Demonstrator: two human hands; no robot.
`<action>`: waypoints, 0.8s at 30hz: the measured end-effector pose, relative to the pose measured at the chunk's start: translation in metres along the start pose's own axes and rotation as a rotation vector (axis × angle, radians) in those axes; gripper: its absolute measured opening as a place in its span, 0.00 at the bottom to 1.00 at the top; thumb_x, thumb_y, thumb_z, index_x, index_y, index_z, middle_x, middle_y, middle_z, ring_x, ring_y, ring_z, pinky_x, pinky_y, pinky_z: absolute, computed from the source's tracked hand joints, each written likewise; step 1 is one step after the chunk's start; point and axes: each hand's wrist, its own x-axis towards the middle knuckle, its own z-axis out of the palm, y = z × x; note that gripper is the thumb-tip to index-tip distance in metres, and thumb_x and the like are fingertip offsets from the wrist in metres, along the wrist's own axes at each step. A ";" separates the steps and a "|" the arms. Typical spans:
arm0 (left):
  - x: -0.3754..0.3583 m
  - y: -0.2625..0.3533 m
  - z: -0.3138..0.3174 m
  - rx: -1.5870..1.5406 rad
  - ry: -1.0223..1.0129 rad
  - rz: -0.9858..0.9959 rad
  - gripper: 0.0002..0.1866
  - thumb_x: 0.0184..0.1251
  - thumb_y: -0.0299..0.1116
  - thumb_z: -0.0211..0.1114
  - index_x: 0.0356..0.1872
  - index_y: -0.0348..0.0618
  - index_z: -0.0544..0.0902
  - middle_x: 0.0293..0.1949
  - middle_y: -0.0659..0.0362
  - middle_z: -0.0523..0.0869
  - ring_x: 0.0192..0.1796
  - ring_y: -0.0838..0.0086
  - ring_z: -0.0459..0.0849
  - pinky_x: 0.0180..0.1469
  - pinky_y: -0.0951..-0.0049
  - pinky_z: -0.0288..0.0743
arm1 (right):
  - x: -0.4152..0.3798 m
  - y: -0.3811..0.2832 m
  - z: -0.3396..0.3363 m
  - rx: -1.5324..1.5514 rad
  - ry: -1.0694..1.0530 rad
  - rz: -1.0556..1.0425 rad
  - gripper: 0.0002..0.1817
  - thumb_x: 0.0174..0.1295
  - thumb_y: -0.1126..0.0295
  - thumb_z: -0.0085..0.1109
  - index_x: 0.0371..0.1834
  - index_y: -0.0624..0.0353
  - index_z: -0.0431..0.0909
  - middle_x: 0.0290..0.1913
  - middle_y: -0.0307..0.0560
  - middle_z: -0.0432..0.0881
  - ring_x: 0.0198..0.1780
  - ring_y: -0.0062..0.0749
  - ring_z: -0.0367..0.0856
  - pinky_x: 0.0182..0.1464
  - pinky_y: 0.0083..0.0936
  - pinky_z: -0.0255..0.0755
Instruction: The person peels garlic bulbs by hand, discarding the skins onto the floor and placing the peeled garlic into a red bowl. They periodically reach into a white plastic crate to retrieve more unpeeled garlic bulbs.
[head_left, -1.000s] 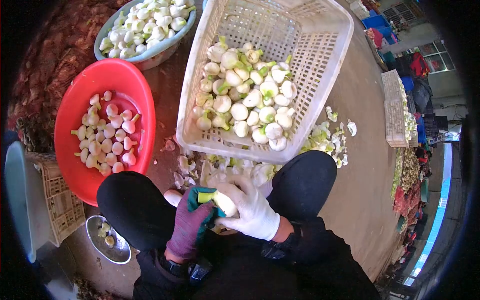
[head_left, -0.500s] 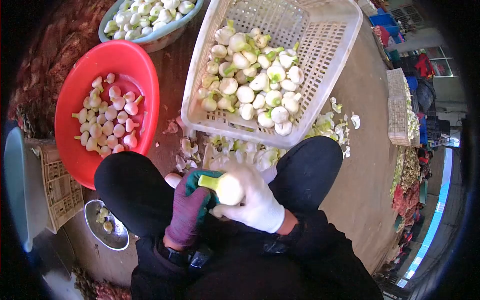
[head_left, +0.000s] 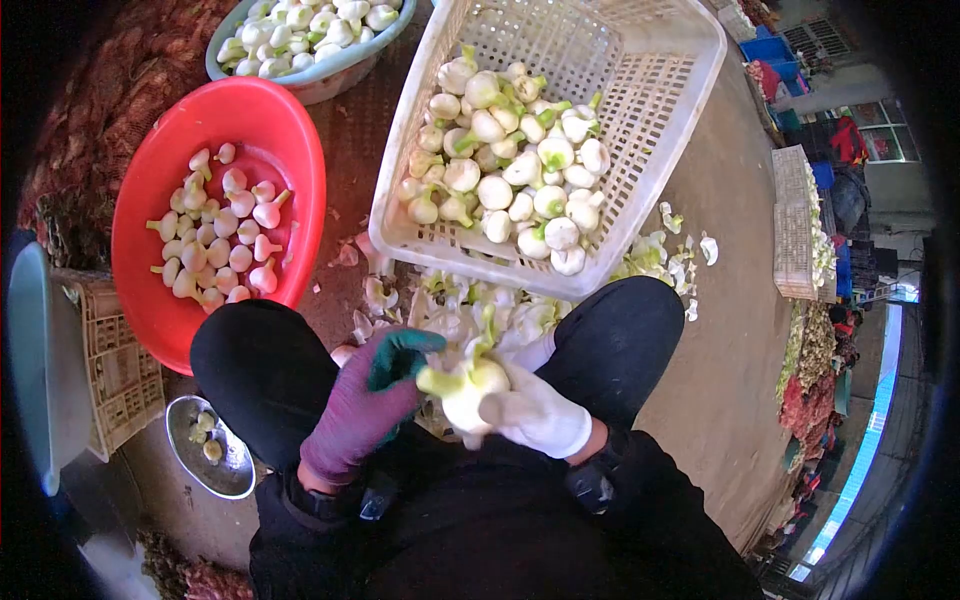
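My right hand (head_left: 538, 408), in a white glove, is closed around a garlic bulb (head_left: 468, 398) above my lap. Its pale green cut stem points left, and a strip of peel (head_left: 487, 328) stands up from its top. Left of the bulb is my left hand (head_left: 372, 388), in a purple and green glove, with fingers apart and fingertips close to the stem. Beyond my knees, a white plastic crate (head_left: 660, 130) holds many garlic bulbs with short stems. Cleaned, smaller bulbs lie in a red basin (head_left: 285, 150) at the left.
A light blue tub (head_left: 330, 82) full of white bulbs stands at the back. Beside my left knee sits a metal bowl (head_left: 235, 465) with a few small pieces. Peelings (head_left: 450, 300) litter the floor before the crate. Mesh sacks (head_left: 120, 90) are piled at the left.
My left hand has come away from the bulb to the left, its fingers spreading. The bulb in my right hand has turned, and a strip of peel now stands off it.
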 end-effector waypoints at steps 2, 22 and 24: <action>-0.006 0.003 0.000 -0.260 -0.132 -0.193 0.19 0.60 0.17 0.56 0.54 0.40 0.77 0.40 0.66 0.78 0.39 0.82 0.75 0.44 0.81 0.72 | 0.005 0.010 -0.009 -0.859 0.386 -0.223 0.22 0.63 0.65 0.58 0.56 0.64 0.68 0.42 0.48 0.78 0.42 0.31 0.76 0.46 0.26 0.72; 0.011 -0.024 -0.019 -0.366 0.237 -0.115 0.09 0.69 0.33 0.59 0.42 0.37 0.79 0.29 0.59 0.83 0.22 0.82 0.76 0.24 0.82 0.70 | 0.003 -0.031 0.039 -1.546 0.074 -0.945 0.14 0.46 0.70 0.64 0.38 0.56 0.78 0.42 0.44 0.78 0.47 0.45 0.78 0.49 0.41 0.73; 0.016 -0.012 -0.027 -0.366 0.234 -0.097 0.09 0.68 0.33 0.60 0.41 0.37 0.79 0.28 0.59 0.83 0.22 0.82 0.76 0.24 0.82 0.70 | 0.000 -0.021 0.045 -1.535 -0.112 -0.924 0.15 0.46 0.69 0.63 0.39 0.56 0.78 0.42 0.44 0.78 0.47 0.43 0.78 0.49 0.39 0.73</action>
